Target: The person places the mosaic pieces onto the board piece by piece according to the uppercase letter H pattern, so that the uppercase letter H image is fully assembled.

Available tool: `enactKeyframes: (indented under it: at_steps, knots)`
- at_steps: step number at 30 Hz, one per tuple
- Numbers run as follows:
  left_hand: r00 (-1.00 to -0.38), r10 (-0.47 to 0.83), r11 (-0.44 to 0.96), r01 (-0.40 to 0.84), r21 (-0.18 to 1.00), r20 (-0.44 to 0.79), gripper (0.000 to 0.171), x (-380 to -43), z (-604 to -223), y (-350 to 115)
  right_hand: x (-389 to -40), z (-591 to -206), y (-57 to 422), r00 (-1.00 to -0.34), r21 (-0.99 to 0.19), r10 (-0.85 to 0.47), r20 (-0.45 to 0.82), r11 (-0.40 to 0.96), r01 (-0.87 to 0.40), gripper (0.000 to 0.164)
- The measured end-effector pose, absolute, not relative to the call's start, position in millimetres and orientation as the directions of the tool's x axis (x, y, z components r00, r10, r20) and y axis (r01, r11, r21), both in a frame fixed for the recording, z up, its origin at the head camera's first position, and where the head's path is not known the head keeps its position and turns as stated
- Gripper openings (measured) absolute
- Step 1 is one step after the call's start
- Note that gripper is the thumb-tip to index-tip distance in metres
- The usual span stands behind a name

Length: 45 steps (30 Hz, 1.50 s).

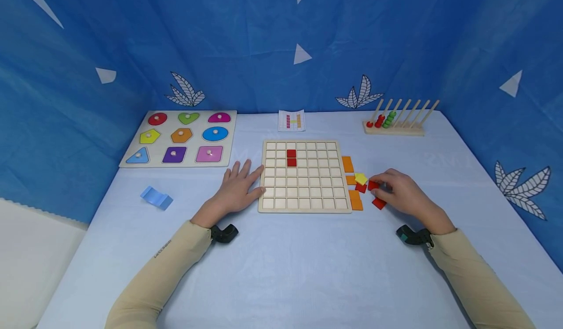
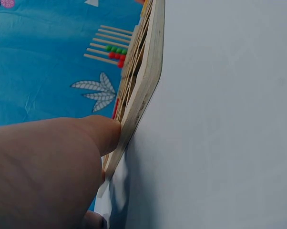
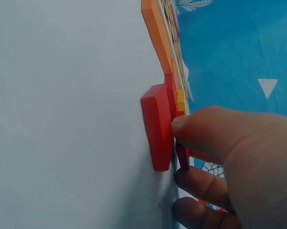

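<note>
A wooden grid board [image 1: 305, 208] lies flat on the table, with two red square tiles [image 1: 292, 158] one above the other in its cells. Fingers spread, my left hand [image 1: 236, 189] rests at the board's left edge, and its thumb [image 2: 105, 133] touches that edge. Right of the board, my right hand [image 1: 398, 191] pinches a red tile [image 3: 182, 155] between thumb and fingers. Another red tile [image 1: 379, 203] lies just below that hand. Beside the board's right edge are a yellow piece [image 1: 361, 178], one more red tile [image 1: 360, 188] and orange tiles [image 1: 356, 200].
A shape puzzle board [image 1: 193, 158] with knobbed pieces lies at the back left. Behind the grid board is a small printed card [image 1: 291, 121]. A bead rack with pegs [image 1: 393, 130] stands at the back right. A blue curved piece [image 1: 156, 198] sits at the left.
</note>
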State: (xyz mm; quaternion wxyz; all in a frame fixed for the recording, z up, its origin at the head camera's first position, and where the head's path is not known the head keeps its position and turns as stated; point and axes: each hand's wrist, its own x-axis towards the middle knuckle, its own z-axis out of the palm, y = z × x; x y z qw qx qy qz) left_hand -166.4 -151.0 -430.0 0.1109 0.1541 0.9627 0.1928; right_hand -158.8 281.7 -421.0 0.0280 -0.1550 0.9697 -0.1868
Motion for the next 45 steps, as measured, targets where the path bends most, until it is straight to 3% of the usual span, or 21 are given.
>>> enactKeyframes:
  at_steps: [16,23,45]
  knots:
    - [-0.930,0.332,0.881,0.247,0.403,-0.158,0.070,-168.0,-428.8,-154.2,-163.2,-412.8,278.7,-0.945,-0.373,-0.326,0.027,0.874,-0.312,0.036]
    - [-0.930,0.331,0.881,0.245,0.405,-0.157,0.070,-167.6,-429.8,-155.6,-170.7,-407.0,269.2,-0.923,-0.371,-0.379,0.069,0.849,-0.377,0.033]
    - [-0.926,0.344,0.875,0.257,0.410,-0.153,0.068,-168.1,-432.1,-151.5,-209.8,-400.1,195.4,-0.824,-0.398,-0.562,0.074,0.741,-0.541,0.031]
